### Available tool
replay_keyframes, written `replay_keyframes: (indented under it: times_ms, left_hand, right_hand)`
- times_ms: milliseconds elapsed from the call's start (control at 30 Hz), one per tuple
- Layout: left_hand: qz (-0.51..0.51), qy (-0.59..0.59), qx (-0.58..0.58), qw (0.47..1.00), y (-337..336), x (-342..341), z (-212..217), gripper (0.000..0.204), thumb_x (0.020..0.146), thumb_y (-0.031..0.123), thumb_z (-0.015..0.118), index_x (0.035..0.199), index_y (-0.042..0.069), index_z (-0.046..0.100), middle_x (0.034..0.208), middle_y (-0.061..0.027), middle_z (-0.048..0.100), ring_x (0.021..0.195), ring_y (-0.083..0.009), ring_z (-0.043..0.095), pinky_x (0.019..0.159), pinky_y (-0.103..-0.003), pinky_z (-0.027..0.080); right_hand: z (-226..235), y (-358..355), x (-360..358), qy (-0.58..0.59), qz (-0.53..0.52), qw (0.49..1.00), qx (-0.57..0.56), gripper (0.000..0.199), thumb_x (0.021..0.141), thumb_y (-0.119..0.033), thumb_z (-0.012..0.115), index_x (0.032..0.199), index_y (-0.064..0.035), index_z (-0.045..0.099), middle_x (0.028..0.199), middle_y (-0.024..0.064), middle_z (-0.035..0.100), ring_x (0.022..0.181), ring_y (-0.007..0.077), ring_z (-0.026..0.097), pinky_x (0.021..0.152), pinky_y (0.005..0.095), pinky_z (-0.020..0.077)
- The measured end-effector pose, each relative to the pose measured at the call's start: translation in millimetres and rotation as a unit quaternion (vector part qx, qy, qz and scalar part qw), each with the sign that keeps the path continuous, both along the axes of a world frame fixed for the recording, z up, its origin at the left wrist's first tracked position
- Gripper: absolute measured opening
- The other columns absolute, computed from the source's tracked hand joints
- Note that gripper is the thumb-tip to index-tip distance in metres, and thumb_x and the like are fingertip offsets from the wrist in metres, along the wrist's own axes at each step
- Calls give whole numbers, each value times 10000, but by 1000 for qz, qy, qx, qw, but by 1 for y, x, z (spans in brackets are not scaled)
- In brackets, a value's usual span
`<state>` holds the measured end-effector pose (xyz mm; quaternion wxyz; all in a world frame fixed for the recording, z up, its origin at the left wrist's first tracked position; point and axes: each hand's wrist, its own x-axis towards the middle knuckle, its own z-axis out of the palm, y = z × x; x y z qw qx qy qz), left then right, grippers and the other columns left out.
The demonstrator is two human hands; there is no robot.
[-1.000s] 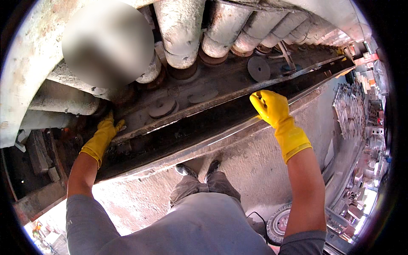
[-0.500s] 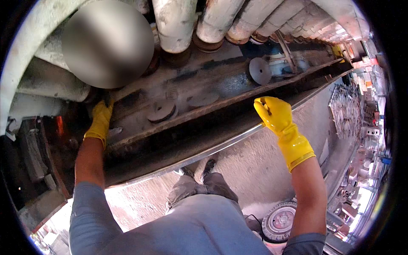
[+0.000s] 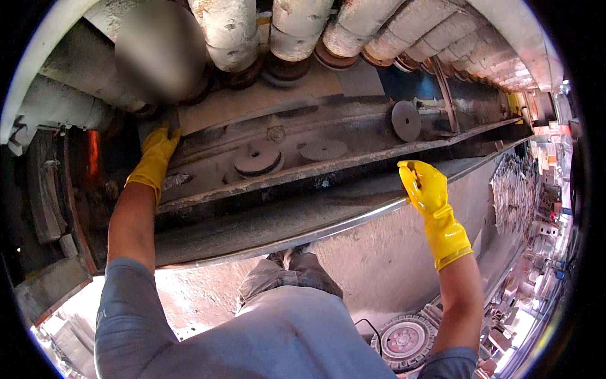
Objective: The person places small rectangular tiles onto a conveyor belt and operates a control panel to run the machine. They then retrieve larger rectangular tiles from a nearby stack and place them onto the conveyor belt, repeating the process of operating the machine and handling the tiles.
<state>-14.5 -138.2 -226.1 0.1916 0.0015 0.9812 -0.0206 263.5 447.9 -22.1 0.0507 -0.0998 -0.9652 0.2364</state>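
Both hands wear yellow rubber gloves. My left hand (image 3: 158, 155) reaches over the trough at the left, its fingers stretched out against a dark grey flat piece (image 3: 165, 119) under the row of machine heads. Some fingertips are hard to make out there. My right hand (image 3: 426, 186) is closed in a fist above the shiny metal edge (image 3: 372, 213) at the right. Whatever lies inside the fist, if anything, is hidden. Between the hands, a thick round disc (image 3: 257, 156) and a thinner disc (image 3: 323, 150) lie flat on the dusty ledge.
Pale, dusty cylindrical heads (image 3: 293, 28) hang in a row along the back. A grey disc (image 3: 406, 121) with a centre hole stands upright farther right. A dark trough (image 3: 303, 189) runs along the front. A wheel (image 3: 404, 341) stands at the lower right, near a stack of thin sheets (image 3: 514, 189).
My view has tilted, so the discs and heads sit further right in it. My left hand remains at the back left, fingers stretched; my right hand stays closed near the metal edge.
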Motion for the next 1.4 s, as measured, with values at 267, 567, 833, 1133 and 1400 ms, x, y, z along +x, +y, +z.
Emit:
replay_keyframes:
  times_ms: [267,567,833,1133,1400]
  left_hand:
    - [-5,3,-3,1000,8,25,12,754,1018,580,531,1572,72,475,1630,-195,449,1474,-386,455,1230,-454,356]
    - [19,37,12,999,3,57,-4,766,1015,567,565,1599,89,435,1683,-169,371,1500,-367,428,1231,-446,360]
    - [3,47,20,999,14,74,11,756,1017,525,574,1601,69,424,1677,-188,374,1498,-396,424,1225,-472,367]
    - [-81,63,91,991,-12,67,-6,781,968,509,634,1574,48,459,1632,-236,425,1481,-431,430,1230,-478,354]
    - [-29,97,61,993,-38,55,-25,825,941,542,667,1620,152,408,1668,-251,351,1525,-425,357,1247,-516,299]
  right_hand:
    - [-11,3,28,-23,-49,997,-48,275,958,-298,745,1030,-38,797,767,126,735,682,270,705,647,363,529]
    - [-23,9,64,-11,-61,994,-84,252,954,-266,760,1083,-53,798,762,98,712,667,218,667,657,335,505]
    - [-16,-45,63,-11,-189,970,-154,344,1022,-314,717,1168,-5,750,911,77,781,795,155,736,737,285,552]
    - [-14,-99,55,-26,-259,948,-184,413,1040,-392,684,1192,-11,730,881,47,786,732,113,703,695,275,537]
    - [-24,-91,56,-30,-229,963,-137,423,1040,-419,673,1184,-25,731,864,33,784,711,96,675,680,256,517]
